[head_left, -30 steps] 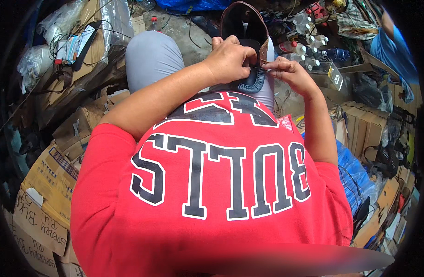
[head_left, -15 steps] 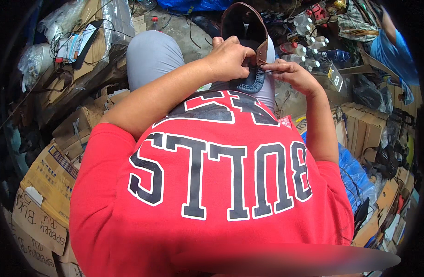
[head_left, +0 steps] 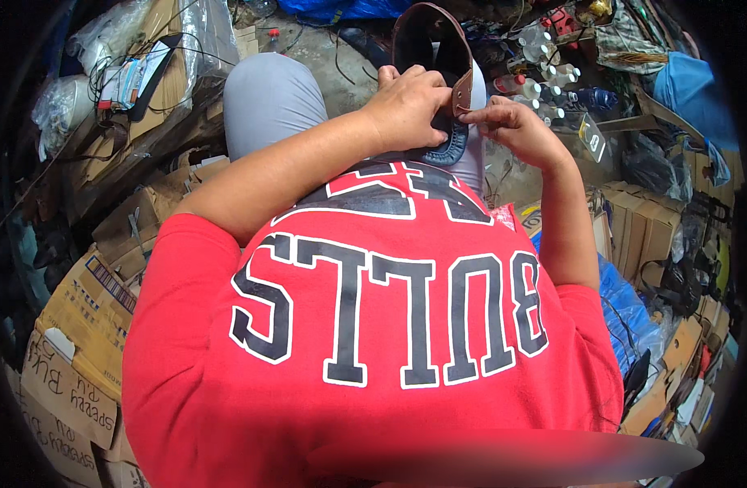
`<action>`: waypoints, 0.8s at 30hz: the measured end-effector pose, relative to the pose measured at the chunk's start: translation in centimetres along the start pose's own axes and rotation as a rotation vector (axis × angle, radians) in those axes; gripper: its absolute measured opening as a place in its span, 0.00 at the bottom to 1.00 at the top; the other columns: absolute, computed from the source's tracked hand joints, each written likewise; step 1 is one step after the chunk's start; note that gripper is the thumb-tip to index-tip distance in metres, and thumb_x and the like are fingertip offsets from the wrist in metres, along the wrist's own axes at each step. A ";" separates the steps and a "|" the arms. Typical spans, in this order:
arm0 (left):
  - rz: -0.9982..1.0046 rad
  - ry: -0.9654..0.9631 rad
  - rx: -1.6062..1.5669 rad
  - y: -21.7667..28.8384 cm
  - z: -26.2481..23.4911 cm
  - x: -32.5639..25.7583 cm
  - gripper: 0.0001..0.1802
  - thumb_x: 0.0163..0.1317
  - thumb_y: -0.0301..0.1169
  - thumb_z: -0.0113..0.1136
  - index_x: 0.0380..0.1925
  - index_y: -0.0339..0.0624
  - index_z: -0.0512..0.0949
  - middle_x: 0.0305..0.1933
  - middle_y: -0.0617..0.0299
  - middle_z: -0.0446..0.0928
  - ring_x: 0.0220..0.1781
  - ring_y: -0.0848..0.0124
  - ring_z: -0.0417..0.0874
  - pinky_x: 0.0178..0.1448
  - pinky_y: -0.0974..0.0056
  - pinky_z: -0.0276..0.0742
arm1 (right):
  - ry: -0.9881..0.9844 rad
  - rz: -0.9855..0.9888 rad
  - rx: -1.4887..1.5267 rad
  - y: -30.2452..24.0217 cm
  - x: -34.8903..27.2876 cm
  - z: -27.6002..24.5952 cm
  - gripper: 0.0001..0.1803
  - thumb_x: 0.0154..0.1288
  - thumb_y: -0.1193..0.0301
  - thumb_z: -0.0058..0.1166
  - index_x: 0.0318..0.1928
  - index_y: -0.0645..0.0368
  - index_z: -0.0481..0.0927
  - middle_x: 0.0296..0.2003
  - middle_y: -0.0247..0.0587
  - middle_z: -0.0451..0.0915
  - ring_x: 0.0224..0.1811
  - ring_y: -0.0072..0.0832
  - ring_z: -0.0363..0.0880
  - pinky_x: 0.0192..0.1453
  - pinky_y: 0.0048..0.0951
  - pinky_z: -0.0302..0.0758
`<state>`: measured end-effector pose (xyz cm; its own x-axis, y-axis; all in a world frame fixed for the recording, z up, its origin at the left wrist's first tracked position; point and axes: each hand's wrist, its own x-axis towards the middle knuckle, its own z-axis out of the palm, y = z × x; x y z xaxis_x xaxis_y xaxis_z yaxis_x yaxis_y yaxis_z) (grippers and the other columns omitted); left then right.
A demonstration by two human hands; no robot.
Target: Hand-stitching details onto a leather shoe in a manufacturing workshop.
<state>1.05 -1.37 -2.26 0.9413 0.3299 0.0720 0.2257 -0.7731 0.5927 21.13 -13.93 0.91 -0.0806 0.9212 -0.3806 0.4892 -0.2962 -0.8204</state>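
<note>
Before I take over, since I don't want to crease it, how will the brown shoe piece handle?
The brown shoe piece will probably flex, since its thin wall bows in a curve. It also seems likely to be light, looking open and hollow.

I count one shoe [head_left: 465, 91], two grey trouser legs [head_left: 274, 102], one red shirt [head_left: 373, 309] and, partly hidden, perhaps a dozen bottles [head_left: 508, 84].

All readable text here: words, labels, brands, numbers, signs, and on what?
Wording not copied; locations only.
Red shirt: large dark, white-edged lettering, upside down, legible.
Brown cardboard, lower left: dark handwriting, partly legible.
Yellowish carton above it: print, mostly too small.
Small card, upper right: unreadable.
Held brown piece: no text visible.
</note>
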 end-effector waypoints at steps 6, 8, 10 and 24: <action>0.021 0.019 0.066 0.5 0.2 0.3 0.18 0.40 0.40 0.71 0.33 0.51 0.81 0.44 0.65 0.73 0.53 0.65 0.70 0.52 0.50 0.57 | 0.183 0.056 -0.134 -1.8 -0.1 0.7 0.14 0.55 0.83 0.57 0.41 0.56 0.85 0.34 0.39 0.77 0.39 0.30 0.79 0.43 0.28 0.74; 0.025 0.032 0.079 0.6 0.1 0.3 0.17 0.40 0.40 0.71 0.33 0.51 0.81 0.45 0.65 0.73 0.54 0.65 0.70 0.52 0.50 0.57 | 0.201 -0.057 -0.318 -2.5 -0.1 0.1 0.13 0.54 0.82 0.58 0.40 0.55 0.86 0.33 0.41 0.77 0.39 0.33 0.80 0.42 0.29 0.75; 0.046 -0.012 0.054 0.8 0.0 0.4 0.22 0.41 0.42 0.71 0.39 0.49 0.80 0.48 0.64 0.72 0.56 0.64 0.69 0.54 0.51 0.55 | 0.220 -0.099 -0.505 -2.9 -0.1 -0.4 0.12 0.53 0.81 0.59 0.39 0.55 0.86 0.33 0.43 0.77 0.38 0.36 0.80 0.41 0.31 0.75; 0.269 0.094 -0.048 -0.7 -3.7 3.6 0.19 0.45 0.32 0.66 0.41 0.43 0.79 0.47 0.57 0.78 0.52 0.56 0.77 0.55 0.57 0.72 | 0.139 0.021 0.035 1.2 -0.5 0.7 0.12 0.59 0.83 0.56 0.42 0.58 0.84 0.37 0.32 0.77 0.41 0.19 0.75 0.47 0.21 0.72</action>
<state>3.33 2.40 0.55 0.9379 0.1664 0.3044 -0.0437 -0.8137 0.5796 21.18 -14.87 -0.18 0.0520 0.9400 -0.3373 0.4589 -0.3225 -0.8279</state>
